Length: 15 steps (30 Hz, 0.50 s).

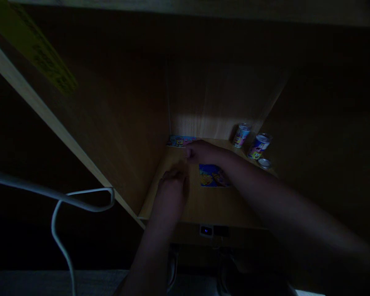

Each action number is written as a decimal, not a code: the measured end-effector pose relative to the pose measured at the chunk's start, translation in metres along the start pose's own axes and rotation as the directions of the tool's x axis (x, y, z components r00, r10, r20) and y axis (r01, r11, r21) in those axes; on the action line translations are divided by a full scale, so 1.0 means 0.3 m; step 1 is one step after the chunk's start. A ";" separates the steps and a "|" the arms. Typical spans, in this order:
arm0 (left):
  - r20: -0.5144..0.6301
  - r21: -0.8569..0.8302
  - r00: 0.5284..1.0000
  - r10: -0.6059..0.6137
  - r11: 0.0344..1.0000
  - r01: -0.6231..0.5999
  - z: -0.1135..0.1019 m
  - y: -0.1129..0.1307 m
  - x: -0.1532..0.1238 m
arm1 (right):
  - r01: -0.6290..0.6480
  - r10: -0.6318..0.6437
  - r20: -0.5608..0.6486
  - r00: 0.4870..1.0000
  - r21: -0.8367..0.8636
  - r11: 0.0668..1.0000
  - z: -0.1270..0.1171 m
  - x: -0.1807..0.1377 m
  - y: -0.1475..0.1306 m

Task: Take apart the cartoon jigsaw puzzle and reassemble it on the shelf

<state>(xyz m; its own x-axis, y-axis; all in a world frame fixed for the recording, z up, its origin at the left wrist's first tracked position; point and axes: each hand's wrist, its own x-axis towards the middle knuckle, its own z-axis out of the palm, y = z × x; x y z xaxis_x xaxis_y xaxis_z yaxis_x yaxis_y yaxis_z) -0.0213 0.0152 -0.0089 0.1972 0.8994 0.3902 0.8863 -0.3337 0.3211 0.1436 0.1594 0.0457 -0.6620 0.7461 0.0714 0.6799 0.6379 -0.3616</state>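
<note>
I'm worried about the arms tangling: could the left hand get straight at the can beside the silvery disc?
Probably not directly: the right forearm slants between the left hand and the can, so that arm would likely have to shift.

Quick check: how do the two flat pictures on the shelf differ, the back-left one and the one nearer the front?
The back picture is lighter blue with pink; the front picture is deep blue with yellow. The back picture lies by the rear wall; the front picture lies well forward of it. Both lie flat, partly covered in view by the right arm.
</note>
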 end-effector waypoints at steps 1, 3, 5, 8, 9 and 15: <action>0.004 0.000 1.000 0.000 1.000 0.000 0.000 0.001 0.001 | -0.027 0.028 -0.024 0.999 0.064 0.998 -0.006 -0.033 0.013; 0.012 -0.003 1.000 0.001 1.000 -0.001 0.000 0.003 0.003 | -0.073 0.094 -0.067 0.993 0.265 0.961 -0.018 -0.107 0.037; 0.025 -0.012 1.000 0.006 1.000 -0.006 0.000 0.004 0.005 | -0.104 0.120 -0.009 0.993 0.434 0.895 -0.029 -0.180 0.054; 0.035 -0.022 0.999 0.015 1.000 -0.014 0.000 0.006 0.008 | -0.173 0.160 0.074 0.984 0.571 0.802 -0.036 -0.264 0.072; 0.032 -0.021 0.999 0.018 1.000 -0.018 0.000 0.006 0.008 | -0.206 0.186 0.098 0.978 0.611 0.764 -0.034 -0.282 0.078; 0.000 -0.046 0.999 0.033 0.998 -0.033 0.008 -0.004 0.005 | -0.315 0.270 0.178 0.946 0.689 0.653 -0.024 -0.325 0.133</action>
<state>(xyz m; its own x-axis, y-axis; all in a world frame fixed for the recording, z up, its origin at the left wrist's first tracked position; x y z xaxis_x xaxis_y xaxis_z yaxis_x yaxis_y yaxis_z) -0.0210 0.0177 -0.0109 0.2264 0.8878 0.4007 0.8591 -0.3758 0.3474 0.2376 0.1133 0.0311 -0.4994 0.8440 -0.1954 0.4357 0.0498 -0.8987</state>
